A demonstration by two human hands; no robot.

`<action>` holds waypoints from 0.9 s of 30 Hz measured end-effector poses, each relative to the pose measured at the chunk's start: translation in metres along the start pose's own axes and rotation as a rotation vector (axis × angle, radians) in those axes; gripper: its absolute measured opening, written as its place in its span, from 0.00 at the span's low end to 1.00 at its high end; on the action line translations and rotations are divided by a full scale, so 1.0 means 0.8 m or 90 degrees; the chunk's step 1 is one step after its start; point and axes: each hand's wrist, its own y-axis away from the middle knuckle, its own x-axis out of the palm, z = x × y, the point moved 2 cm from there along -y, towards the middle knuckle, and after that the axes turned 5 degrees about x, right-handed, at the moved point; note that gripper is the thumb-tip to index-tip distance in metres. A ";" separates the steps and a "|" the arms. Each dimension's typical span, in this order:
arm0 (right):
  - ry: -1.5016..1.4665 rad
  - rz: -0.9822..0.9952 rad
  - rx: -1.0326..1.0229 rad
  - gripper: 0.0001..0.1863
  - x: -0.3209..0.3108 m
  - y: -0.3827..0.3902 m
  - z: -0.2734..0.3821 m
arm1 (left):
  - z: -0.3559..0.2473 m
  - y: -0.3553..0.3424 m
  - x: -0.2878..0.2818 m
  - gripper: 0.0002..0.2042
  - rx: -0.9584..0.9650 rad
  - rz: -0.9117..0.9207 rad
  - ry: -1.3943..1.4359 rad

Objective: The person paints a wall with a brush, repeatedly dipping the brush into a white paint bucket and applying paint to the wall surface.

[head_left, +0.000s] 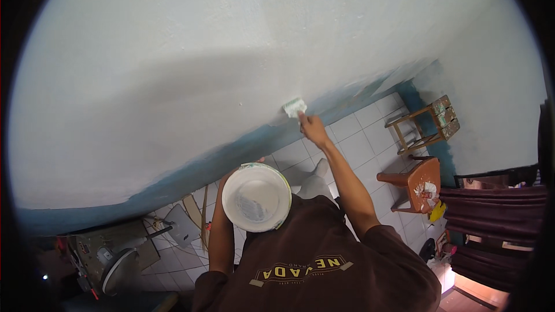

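My right hand (314,129) is closed round the handle of a wide paintbrush (295,107). White paint coats the brush head, which is at the white-painted wall (191,110), just above its blue lower band (231,153). Against my chest, my left hand (225,181) supports a round white bucket (285,199) from its far left side. Most of that hand is hidden behind the bucket, with a few fingertips showing past the rim. White paint (251,188) lies inside the bucket, and smears mark its rim.
Right of me stand a paint-spattered wooden stool (444,117) and an orange plastic stool (425,182) with a small package on top. Dark curtains (497,214) hang beyond. At lower left are a standing fan (119,271), a grey panel (182,225) and cables over the tiled floor (355,138).
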 end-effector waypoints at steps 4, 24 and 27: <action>-0.089 0.024 -0.039 0.30 -0.025 0.081 0.133 | -0.002 -0.009 0.001 0.16 0.068 0.042 0.009; 0.181 0.004 0.220 0.30 0.029 -0.052 -0.170 | -0.033 -0.009 0.030 0.15 -0.039 -0.009 -0.056; 0.043 0.014 0.018 0.31 0.013 -0.067 -0.111 | -0.014 -0.026 0.025 0.15 -0.218 -0.161 -0.040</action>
